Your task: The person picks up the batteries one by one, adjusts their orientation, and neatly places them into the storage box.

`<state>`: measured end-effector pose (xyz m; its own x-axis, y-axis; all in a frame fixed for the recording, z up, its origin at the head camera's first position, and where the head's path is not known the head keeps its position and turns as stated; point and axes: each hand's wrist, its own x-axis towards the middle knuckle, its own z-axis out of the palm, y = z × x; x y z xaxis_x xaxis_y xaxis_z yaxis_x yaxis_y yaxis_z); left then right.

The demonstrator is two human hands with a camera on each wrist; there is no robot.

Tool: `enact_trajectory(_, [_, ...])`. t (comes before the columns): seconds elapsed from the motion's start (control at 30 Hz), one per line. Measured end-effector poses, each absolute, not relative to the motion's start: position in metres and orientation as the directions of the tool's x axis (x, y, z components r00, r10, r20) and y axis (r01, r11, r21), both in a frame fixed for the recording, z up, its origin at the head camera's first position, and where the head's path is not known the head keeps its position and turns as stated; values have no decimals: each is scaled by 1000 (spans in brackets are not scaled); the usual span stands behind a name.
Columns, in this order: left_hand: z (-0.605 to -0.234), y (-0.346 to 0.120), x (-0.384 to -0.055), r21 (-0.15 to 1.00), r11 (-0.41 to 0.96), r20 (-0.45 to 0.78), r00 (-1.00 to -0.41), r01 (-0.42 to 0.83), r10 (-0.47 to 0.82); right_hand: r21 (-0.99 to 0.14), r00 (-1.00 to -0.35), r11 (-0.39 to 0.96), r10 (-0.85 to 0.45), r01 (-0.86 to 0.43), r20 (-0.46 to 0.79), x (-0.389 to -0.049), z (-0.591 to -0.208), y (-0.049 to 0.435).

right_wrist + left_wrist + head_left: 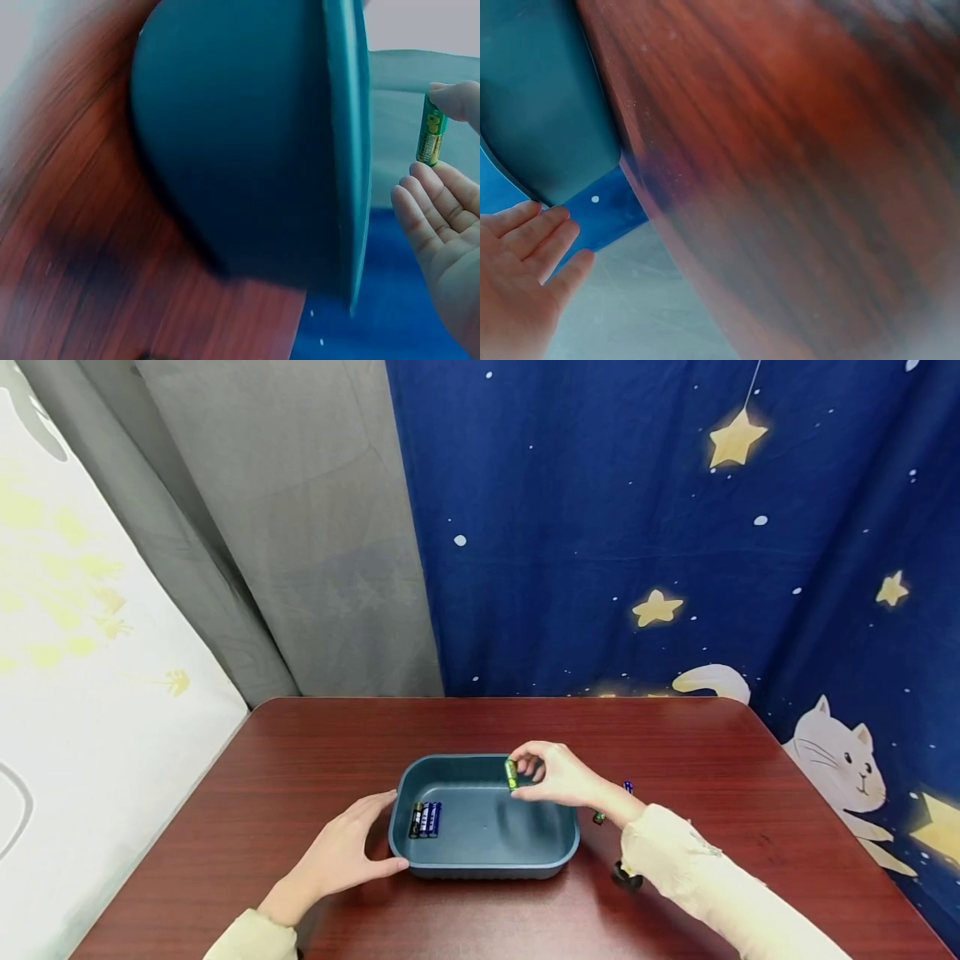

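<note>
A green battery (512, 774) is pinched by its two ends between the thumb and a finger of my right hand (558, 774), above the right part of a teal plastic bin (487, 866). The right wrist view shows the same green battery (431, 133) upright between thumb and fingertip. My left hand (341, 852) rests against the bin's left end, thumb and fingers spread along its rim. In the left wrist view the straight fingers of the left hand (529, 255) touch the rim. Inside the bin, at its left, several batteries (425, 820), blue and black, lie side by side.
Right of the bin, partly behind my right forearm, a green battery (598, 817) and a blue battery (628, 787) lie on the brown wooden table (315, 735). A dark band (626, 875) hangs under the right sleeve. Curtains (540, 527) stand behind the table.
</note>
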<state>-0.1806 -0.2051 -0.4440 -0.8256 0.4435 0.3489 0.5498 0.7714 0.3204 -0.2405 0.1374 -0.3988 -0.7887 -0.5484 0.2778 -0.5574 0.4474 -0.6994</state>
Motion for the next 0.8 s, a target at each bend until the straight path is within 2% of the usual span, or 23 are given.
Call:
enact_trajectory(0.37, [-444,-206,-180,331,775,336,-835,538,436,-686,-733,420,-634,-594,246,-245,-413,92])
enact_trajectory(0.6, [-444,-205,-180,333,779,330,-839,531,432,-642,-722,444,-641,-625,259,-245,-422,73])
enact_trajectory(0.8, [-444,-205,-180,335,780,325,-842,528,431,-622,-738,486,-633,-614,235,-245,-426,61])
